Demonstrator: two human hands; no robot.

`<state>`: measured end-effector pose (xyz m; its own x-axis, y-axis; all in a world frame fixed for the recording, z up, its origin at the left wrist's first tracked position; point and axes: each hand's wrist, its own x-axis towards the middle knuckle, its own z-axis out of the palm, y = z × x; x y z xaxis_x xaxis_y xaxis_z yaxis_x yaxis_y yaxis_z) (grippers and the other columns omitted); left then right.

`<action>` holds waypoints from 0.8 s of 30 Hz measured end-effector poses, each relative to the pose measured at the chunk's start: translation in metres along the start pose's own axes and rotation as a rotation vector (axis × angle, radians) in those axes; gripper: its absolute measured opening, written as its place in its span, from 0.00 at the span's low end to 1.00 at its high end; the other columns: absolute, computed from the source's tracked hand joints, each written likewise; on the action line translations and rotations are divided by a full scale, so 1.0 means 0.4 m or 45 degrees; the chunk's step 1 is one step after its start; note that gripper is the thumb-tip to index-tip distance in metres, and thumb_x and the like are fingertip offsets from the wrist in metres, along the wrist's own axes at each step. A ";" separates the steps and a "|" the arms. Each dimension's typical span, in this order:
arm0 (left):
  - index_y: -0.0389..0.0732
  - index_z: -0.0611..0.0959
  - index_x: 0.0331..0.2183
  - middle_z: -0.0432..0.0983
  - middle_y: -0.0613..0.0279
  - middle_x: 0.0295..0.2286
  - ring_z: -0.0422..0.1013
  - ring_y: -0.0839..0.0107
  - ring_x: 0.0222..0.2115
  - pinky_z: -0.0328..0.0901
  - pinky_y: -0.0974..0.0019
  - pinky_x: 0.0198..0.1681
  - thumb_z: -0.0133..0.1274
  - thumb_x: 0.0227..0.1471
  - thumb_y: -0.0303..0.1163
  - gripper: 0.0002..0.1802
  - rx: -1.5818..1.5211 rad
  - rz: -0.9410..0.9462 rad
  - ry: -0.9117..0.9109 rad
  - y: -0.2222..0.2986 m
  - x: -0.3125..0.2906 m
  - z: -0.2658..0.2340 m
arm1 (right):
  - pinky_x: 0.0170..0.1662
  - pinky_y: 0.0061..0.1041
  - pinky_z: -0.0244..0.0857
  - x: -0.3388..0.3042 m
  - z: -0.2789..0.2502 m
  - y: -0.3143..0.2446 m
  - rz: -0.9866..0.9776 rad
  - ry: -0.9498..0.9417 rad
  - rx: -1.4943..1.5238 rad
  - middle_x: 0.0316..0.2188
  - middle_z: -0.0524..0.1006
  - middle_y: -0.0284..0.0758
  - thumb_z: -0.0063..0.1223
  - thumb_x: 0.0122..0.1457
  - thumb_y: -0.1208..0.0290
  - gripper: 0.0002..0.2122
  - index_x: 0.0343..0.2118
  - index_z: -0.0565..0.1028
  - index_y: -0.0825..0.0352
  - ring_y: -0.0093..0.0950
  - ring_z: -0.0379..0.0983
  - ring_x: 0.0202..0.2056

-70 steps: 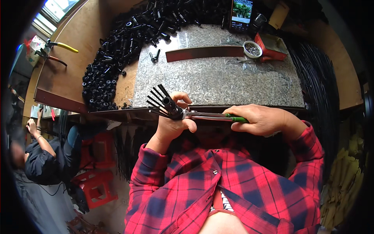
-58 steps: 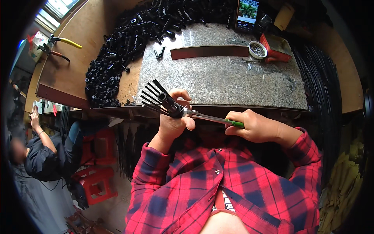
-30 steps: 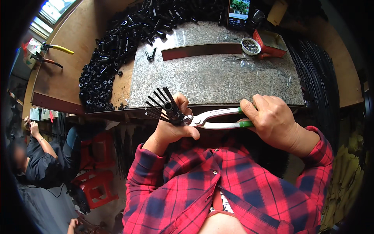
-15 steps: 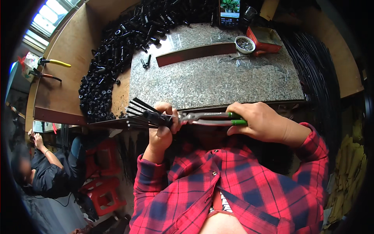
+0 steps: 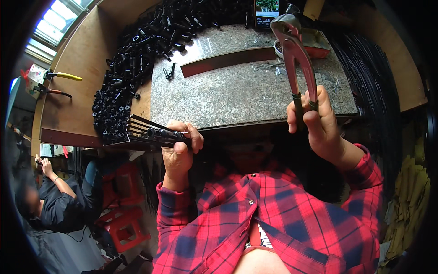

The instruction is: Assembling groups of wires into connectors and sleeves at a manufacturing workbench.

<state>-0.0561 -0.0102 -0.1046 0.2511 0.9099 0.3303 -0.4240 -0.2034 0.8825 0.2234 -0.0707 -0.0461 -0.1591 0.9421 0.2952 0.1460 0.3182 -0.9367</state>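
Note:
My left hand (image 5: 179,154) is closed around a black umbrella-rib assembly (image 5: 157,134) in front of the bench edge. Its thin dark ribs fan out to the left from a black hub. A short, fine wire end sticks out by my fingers. Over on the right, my right hand (image 5: 325,125) grips the handles of a pair of pincers (image 5: 294,52). They stand upright with the metal head pointing away from me, over the bench, and well apart from the ribs. The handle grips are mostly hidden in my fingers.
A speckled stone slab (image 5: 219,100) covers the bench, with a dark curved strip (image 5: 228,61) on it. Black plastic parts (image 5: 137,59) pile up at left. A red box (image 5: 319,51), a phone (image 5: 267,13) and long black rods (image 5: 365,68) are rightward. A co-worker (image 5: 59,196) sits left.
The pincers have come away from the rib assembly and swung up and right, now pointing away from me. My left hand has shifted slightly left with the ribs.

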 end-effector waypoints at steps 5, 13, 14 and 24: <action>0.43 0.66 0.27 0.61 0.65 0.14 0.57 0.76 0.14 0.55 0.72 0.19 0.58 0.44 0.56 0.28 -0.117 -0.017 -0.153 -0.006 -0.009 -0.030 | 0.31 0.16 0.62 0.005 0.004 0.012 -0.178 0.121 0.155 0.28 0.68 0.33 0.40 0.64 0.64 0.10 0.37 0.56 0.65 0.15 0.63 0.25; 0.44 0.62 0.24 0.57 0.74 0.14 0.53 0.81 0.15 0.49 0.74 0.19 0.71 0.24 0.46 0.35 -0.322 -0.177 -0.044 -0.007 -0.022 0.000 | 0.31 0.22 0.61 0.028 -0.033 -0.050 -0.231 0.059 -0.609 0.29 0.69 0.36 0.57 0.54 0.72 0.12 0.26 0.62 0.64 0.22 0.66 0.27; 0.44 0.62 0.24 0.56 0.75 0.14 0.52 0.81 0.15 0.48 0.74 0.19 0.71 0.23 0.47 0.35 -0.292 -0.193 -0.100 -0.005 -0.020 0.004 | 0.31 0.24 0.61 0.032 -0.035 -0.058 -0.230 0.018 -0.772 0.30 0.69 0.38 0.60 0.51 0.73 0.13 0.22 0.63 0.63 0.25 0.67 0.28; 0.42 0.63 0.39 0.63 0.75 0.16 0.58 0.87 0.17 0.48 0.79 0.19 0.74 0.23 0.39 0.43 -0.053 -0.156 -0.182 -0.031 -0.022 -0.003 | 0.60 0.51 0.44 0.052 0.023 -0.045 -0.872 0.186 -1.867 0.48 0.67 0.39 0.60 0.49 0.67 0.13 0.35 0.71 0.67 0.39 0.63 0.54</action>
<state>-0.0541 -0.0153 -0.1188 0.4225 0.8658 0.2682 -0.4175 -0.0768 0.9054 0.2083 -0.0576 -0.0249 -0.5056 0.5633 0.6535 0.8588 0.4010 0.3189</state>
